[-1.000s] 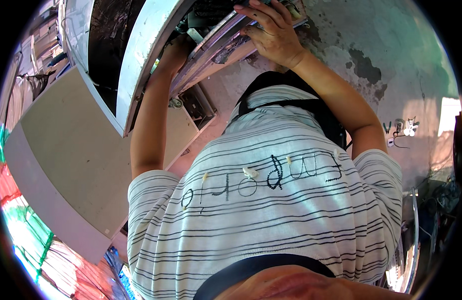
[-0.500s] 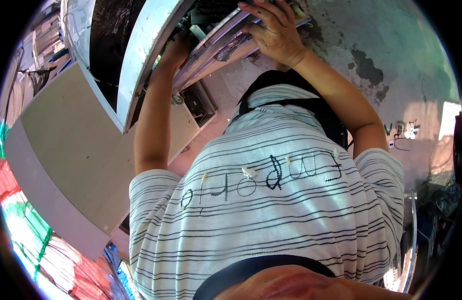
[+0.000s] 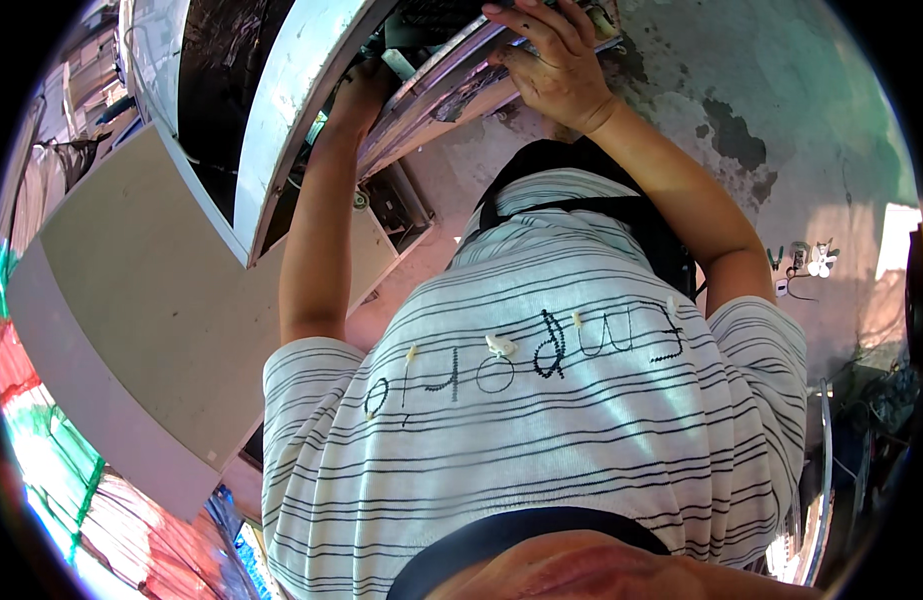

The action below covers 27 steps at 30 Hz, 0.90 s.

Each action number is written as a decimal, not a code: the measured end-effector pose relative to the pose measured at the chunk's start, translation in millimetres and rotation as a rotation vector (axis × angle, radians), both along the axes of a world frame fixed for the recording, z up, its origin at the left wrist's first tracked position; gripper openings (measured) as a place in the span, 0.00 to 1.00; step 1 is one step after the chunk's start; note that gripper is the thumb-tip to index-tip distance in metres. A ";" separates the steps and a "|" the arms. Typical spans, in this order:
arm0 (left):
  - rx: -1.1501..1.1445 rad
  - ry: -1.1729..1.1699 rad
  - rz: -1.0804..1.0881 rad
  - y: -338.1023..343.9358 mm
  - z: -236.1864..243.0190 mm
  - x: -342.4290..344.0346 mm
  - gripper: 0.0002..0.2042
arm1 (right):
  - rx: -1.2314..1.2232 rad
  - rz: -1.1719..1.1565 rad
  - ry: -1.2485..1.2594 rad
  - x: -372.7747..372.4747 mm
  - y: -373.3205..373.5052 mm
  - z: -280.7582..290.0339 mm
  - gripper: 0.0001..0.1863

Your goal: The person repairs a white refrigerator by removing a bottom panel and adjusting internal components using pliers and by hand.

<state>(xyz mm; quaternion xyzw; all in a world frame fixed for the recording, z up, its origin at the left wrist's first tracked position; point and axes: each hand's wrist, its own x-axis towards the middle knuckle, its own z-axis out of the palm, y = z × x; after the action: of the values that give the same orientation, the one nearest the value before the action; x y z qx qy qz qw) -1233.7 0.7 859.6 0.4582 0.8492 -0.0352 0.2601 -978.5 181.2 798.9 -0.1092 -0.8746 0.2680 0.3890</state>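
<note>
My left hand (image 3: pixel 359 98) reaches into the dark opening between a white metal housing (image 3: pixel 281 110) and a long metal-edged panel (image 3: pixel 426 88). Its fingers are in shadow, so what they touch is hidden. Beside it, a small pale bracket-like part (image 3: pixel 397 66) shows inside the opening. My right hand (image 3: pixel 559 72) is at the panel's far right end. Its fingers lie over the top edge and the thumb presses the near side, gripping the panel.
A large beige flat panel (image 3: pixel 146 290) with a pale border stands at the left. Under the gripped panel is a dark boxy recess (image 3: pixel 391 208). Right, on the stained concrete floor (image 3: pixel 721 60), lie a white bladed part (image 3: pixel 821 260) and green-handled pliers (image 3: pixel 774 258).
My left forearm has shifted slightly to the right, with the hand still inside the opening. My right hand has moved very slightly right and keeps its grip on the panel.
</note>
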 end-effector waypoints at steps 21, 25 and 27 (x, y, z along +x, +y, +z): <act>-0.453 0.539 -0.927 -30.7 -66.3 -60.6 0.11 | 0.011 0.037 -0.043 0.7 4.0 2.2 0.08; -0.270 0.335 -0.695 -17.5 -39.5 -41.4 0.10 | 0.008 0.024 -0.028 -0.3 2.9 3.4 0.08; -0.237 0.212 -0.513 -10.4 -24.7 -31.3 0.10 | 0.000 0.023 -0.028 0.0 2.6 4.5 0.08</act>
<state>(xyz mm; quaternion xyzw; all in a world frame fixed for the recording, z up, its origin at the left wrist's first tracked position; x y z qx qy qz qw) -1265.0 -9.8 834.9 0.6182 0.7180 -0.2462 0.2041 -978.5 183.8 803.4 -0.1030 -0.8812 0.2709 0.3736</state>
